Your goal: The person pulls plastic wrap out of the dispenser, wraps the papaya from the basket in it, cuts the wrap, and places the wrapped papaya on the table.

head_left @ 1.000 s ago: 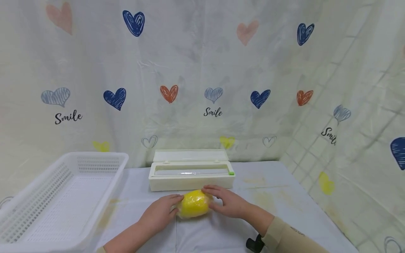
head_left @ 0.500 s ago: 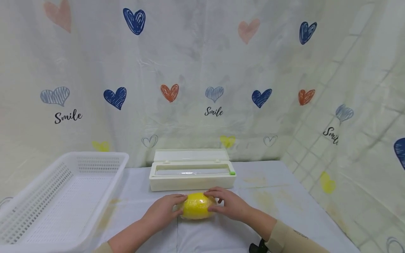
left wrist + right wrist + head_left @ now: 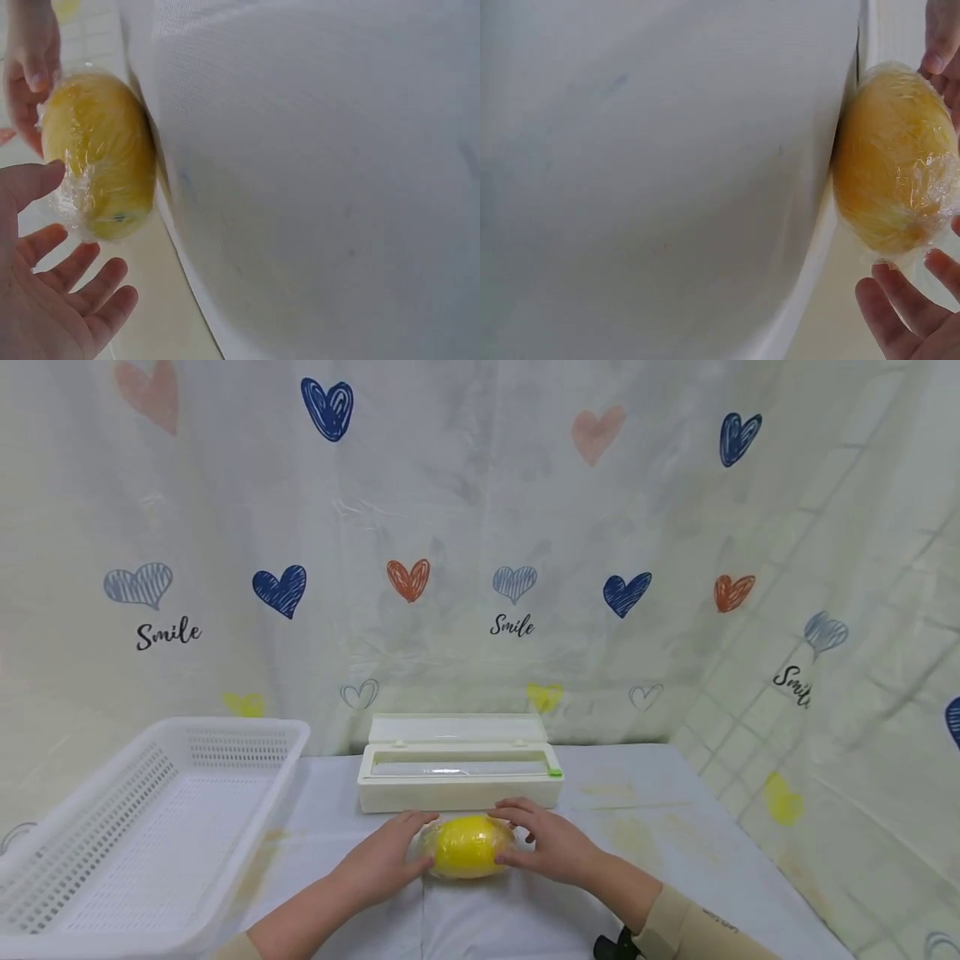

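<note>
A yellow oval fruit (image 3: pixel 471 847) wrapped in cling film lies on the white-covered table between the two hands. Loose film sticks out at its ends. My left hand (image 3: pixel 386 857) is at its left end; in the left wrist view the thumb (image 3: pixel 41 181) meets the film and the other fingers are spread beneath that end. At the opposite end is my right hand (image 3: pixel 551 845), its thumb low and its forefinger over the top. Lightly bent fingers (image 3: pixel 911 304) reach the film's edge in the right wrist view. The fruit's underside is hidden.
Just behind the fruit stands a white cling film dispenser (image 3: pixel 461 789), lid raised, with a roll inside and a green slider (image 3: pixel 555 772). A large white perforated basket (image 3: pixel 288 777) takes up the left side. A heart-printed curtain (image 3: pixel 450 510) hangs behind the table.
The fruit has turned from a slight tilt to lying level and shifted a little to the right. Both hands have stayed at its ends, and the left fingers have eased off its top.
</note>
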`<state>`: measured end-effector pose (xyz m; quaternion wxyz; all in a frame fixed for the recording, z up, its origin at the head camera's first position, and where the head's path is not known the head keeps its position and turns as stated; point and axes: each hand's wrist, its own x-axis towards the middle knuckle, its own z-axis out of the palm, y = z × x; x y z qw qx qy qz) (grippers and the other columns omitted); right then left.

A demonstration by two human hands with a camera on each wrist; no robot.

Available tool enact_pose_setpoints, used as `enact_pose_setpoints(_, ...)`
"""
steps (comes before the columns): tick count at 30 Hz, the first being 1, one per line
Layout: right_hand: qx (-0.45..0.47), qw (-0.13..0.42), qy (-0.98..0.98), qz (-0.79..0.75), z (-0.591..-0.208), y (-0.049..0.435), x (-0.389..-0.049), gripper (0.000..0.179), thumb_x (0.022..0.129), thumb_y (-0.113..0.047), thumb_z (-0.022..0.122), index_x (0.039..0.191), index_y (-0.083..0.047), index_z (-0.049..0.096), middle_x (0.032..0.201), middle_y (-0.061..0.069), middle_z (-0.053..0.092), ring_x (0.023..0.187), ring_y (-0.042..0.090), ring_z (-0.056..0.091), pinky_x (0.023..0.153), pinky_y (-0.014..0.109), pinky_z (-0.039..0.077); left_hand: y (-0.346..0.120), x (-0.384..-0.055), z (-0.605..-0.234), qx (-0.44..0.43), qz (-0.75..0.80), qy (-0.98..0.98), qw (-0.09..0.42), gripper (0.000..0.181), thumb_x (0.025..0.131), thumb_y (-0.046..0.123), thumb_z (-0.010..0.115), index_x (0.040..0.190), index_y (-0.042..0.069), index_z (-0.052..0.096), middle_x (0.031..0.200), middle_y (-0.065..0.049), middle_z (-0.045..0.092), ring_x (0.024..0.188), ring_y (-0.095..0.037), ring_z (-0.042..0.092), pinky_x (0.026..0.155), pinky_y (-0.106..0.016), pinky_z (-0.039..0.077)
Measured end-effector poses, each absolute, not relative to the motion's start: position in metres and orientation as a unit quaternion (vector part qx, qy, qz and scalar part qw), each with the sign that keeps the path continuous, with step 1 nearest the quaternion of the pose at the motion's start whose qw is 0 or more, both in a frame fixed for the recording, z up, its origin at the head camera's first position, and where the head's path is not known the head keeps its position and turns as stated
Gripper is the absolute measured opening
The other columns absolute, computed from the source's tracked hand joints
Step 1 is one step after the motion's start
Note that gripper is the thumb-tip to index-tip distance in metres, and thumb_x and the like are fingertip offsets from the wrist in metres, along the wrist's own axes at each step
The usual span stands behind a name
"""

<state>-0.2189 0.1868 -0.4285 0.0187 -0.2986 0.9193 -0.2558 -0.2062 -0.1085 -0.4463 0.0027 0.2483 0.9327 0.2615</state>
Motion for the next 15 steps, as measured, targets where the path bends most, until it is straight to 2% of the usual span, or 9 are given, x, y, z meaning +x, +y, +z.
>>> enact_pose_setpoints(7, -0.291, 0.003, 0.927, -0.237, -0.428, 0.188, -0.219, 0.065, 0.086, -0.059, 0.069, 0.138, -0.023, 0.056, 0.140, -0.002, 0.050, 0.108, 0.021, 0.060, 0.081, 0.036, 0.057, -0.106, -0.205, -0.446, 0.246, 0.266, 0.932, 0.012, 0.059, 0.091, 0.038, 0.070, 0.142, 0.016, 0.051, 0.141, -0.007, 0.051, 0.130, -0.030, 0.049, 0.106, -0.051, 0.041)
enact_pose_setpoints(11, -0.278, -0.017, 0.934, -0.222, -0.428, 0.190, -0.215, 0.065, 0.086, -0.063, 0.065, 0.140, -0.026, 0.056, 0.143, -0.002, 0.050, 0.122, 0.024, 0.056, 0.092, 0.047, 0.053, -0.106, -0.200, -0.442, 0.246, 0.263, 0.933, 0.017, 0.063, 0.092, 0.044, 0.068, 0.145, 0.016, 0.048, 0.144, -0.009, 0.049, 0.132, -0.032, 0.047, 0.106, -0.053, 0.040)
enact_pose_setpoints(15, -0.281, -0.060, 0.939, -0.189, -0.426, 0.194, -0.207, 0.067, 0.089, -0.065, 0.060, 0.143, -0.026, 0.053, 0.148, -0.001, 0.048, 0.134, 0.026, 0.047, 0.103, 0.053, 0.044, -0.111, -0.194, -0.438, 0.263, 0.223, 0.939, -0.018, 0.069, 0.092, 0.051, 0.065, 0.149, 0.018, 0.044, 0.150, -0.006, 0.046, 0.136, -0.031, 0.044, 0.108, -0.053, 0.038)
